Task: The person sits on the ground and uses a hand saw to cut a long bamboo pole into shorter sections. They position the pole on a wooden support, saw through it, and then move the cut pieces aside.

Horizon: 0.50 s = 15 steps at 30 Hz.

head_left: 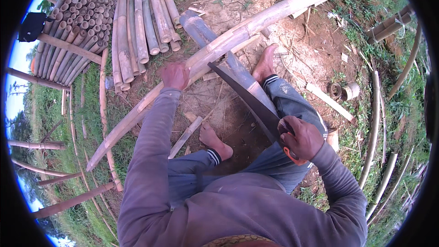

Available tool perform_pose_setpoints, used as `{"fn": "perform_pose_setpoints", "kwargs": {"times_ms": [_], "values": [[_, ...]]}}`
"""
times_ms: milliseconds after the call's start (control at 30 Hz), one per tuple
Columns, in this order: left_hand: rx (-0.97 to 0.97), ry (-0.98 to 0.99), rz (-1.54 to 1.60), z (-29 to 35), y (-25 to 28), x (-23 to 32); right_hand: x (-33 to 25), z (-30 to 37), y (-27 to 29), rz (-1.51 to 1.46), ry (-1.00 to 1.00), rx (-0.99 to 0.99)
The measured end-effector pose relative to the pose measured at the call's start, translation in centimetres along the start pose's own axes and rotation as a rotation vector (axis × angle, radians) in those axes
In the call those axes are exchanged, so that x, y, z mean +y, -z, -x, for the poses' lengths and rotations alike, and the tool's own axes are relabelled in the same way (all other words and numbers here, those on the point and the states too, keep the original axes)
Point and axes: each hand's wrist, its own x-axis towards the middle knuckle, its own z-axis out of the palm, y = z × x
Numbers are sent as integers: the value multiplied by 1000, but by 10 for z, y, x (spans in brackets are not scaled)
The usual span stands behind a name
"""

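now long bamboo pole under left hand, saw in right hand

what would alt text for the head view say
Seen from above, a person's left hand steadies a long bamboo pole lying across bare dirt while the right hand grips a dark handsaw whose tip meets the pole. Bare feet rest beneath it, and cut bamboo stacks lie beyond.

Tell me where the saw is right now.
In the head view, the saw is right of centre, gripped by the right hand, its tip against the long bamboo pole.
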Motion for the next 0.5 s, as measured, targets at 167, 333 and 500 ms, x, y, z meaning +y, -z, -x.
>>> {"fn": "perform_pose_setpoints", "kwargs": {"times_ms": [167,333,500], "values": [[62,-68,-67,1,7,8,19,-2,-5,143,-29,280],[42,-60,-116,-1,10,12,22,-28,-1,297,-87,295],[-17,-3,-112,-6,-1,8,38,-29,5,405,-88,197]]}}
